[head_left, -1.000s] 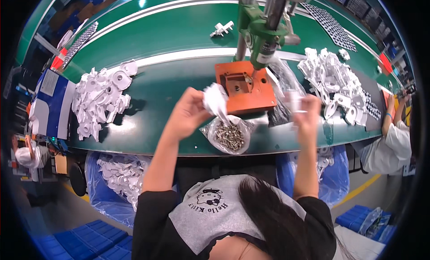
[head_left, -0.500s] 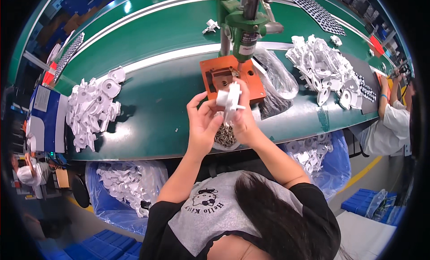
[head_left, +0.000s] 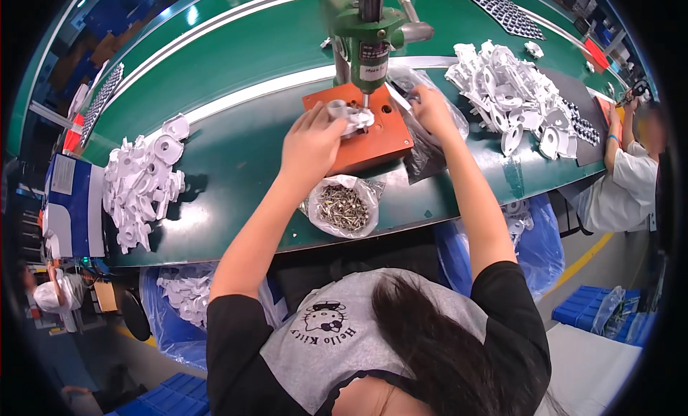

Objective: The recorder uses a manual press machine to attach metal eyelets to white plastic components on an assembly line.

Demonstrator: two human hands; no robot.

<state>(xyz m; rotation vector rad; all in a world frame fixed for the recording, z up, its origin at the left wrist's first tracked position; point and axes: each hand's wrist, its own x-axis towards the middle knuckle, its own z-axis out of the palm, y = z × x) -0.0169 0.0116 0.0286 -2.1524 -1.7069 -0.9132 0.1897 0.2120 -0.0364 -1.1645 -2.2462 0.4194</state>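
Nearest, shows a plastic bag (head_left: 369,192) of metal fasteners (head_left: 341,207). Pinches a white plastic fitting (head_left: 356,120) with the left hand (head_left: 312,142) on the orange fixture (head_left: 383,145). Curls the right hand (head_left: 433,111) by clear plastic bagging (head_left: 457,118); cannot tell whether gripping. Shows a green press (head_left: 358,25) beyond.
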